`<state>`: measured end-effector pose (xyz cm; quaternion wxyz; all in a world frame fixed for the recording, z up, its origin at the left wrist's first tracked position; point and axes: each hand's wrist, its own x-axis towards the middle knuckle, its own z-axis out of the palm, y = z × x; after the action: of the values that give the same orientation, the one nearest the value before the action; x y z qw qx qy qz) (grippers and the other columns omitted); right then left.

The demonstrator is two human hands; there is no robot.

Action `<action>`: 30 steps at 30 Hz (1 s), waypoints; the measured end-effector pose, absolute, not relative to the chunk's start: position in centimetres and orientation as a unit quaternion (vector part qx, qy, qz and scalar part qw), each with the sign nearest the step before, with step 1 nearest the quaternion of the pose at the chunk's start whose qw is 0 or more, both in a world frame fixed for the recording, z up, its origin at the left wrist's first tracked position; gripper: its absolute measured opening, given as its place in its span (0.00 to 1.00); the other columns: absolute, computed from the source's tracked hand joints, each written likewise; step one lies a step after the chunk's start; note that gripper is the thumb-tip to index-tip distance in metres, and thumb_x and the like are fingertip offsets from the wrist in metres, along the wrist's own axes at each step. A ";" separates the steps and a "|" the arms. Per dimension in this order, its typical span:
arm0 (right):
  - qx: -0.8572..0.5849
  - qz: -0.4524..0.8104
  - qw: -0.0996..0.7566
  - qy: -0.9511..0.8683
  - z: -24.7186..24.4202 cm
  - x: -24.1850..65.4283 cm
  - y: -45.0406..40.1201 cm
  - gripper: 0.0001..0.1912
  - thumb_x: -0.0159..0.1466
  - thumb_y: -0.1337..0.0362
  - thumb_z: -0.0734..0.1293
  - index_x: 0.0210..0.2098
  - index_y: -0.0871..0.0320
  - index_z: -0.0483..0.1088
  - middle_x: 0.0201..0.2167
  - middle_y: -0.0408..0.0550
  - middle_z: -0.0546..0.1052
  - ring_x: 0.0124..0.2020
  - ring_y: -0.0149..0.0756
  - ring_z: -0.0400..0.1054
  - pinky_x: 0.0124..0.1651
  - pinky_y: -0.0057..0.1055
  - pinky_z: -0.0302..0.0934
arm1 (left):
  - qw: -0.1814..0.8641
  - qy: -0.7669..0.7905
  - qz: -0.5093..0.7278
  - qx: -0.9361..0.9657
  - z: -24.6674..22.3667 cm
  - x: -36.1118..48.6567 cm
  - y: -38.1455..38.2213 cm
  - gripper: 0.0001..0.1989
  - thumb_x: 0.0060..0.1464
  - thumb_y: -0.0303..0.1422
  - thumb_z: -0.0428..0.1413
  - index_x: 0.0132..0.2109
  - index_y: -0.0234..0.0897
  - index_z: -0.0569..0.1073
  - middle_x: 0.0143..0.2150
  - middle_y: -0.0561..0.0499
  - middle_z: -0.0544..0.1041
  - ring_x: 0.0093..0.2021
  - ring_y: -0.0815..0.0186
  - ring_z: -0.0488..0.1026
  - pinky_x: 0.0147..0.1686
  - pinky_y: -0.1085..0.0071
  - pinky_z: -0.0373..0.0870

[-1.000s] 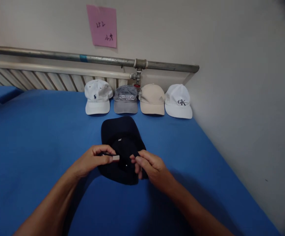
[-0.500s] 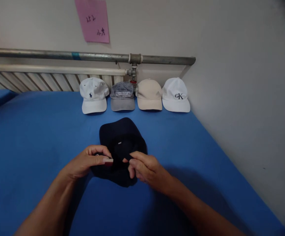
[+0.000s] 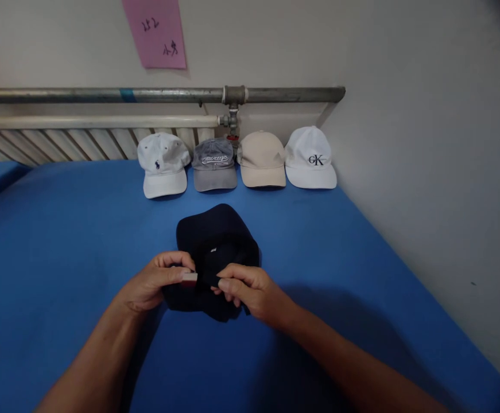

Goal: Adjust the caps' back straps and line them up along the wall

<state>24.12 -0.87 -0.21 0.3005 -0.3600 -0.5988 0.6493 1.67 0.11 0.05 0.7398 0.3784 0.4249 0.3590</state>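
A dark navy cap (image 3: 215,223) lies upside down on the blue sheet, its brim pointing away and its inside showing. At its left rear edge my left hand (image 3: 157,280) pinches a small metal buckle (image 3: 189,277) between thumb and fingers. My right hand (image 3: 252,289) is closed on the dark end of the cap's strap (image 3: 212,279), just right of the buckle. A short gap parts the strap end from the buckle. The palm sides of both hands are hidden.
Behind the navy cap stand a white cap (image 3: 163,163), a grey cap (image 3: 214,165), a beige cap (image 3: 262,159) and a white GK cap (image 3: 310,158) in a row. A radiator (image 3: 99,121) and metal pipe (image 3: 176,96) run along the wall, below a pink paper (image 3: 157,37).
My right hand has shifted slightly left, bringing the strap end nearer the buckle. The strap end now points toward the buckle. The view has tilted a little.
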 end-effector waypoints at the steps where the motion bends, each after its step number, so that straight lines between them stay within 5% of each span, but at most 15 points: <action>1: -0.356 0.659 0.294 -0.593 -0.3 24.1 -0.8 0.11 0.63 0.60 0.63 0.33 0.59 0.74 0.24 0.40 0.69 0.24 0.25 0.61 0.27 0.25 0.56 | 0.744 0.421 0.358 0.374 0.0 1.7 0.1 0.11 0.37 0.35 0.71 0.25 0.35 0.79 0.18 0.56 0.74 0.18 0.78 0.65 0.19 0.84 0.60; 30: -0.302 0.692 0.300 -0.583 -0.9 23.7 -0.5 0.09 0.62 0.60 0.66 0.32 0.58 0.75 0.29 0.42 0.75 0.27 0.25 0.64 0.28 0.24 0.57 | 0.778 0.398 0.333 0.354 -0.3 3.0 0.0 0.10 0.39 0.33 0.69 0.26 0.34 0.77 0.21 0.52 0.77 0.20 0.72 0.72 0.21 0.80 0.66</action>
<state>23.72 -0.54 -0.91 0.2998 -0.3021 -0.5830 0.6921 3.02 0.00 -0.26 0.7781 0.3542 0.3976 0.3332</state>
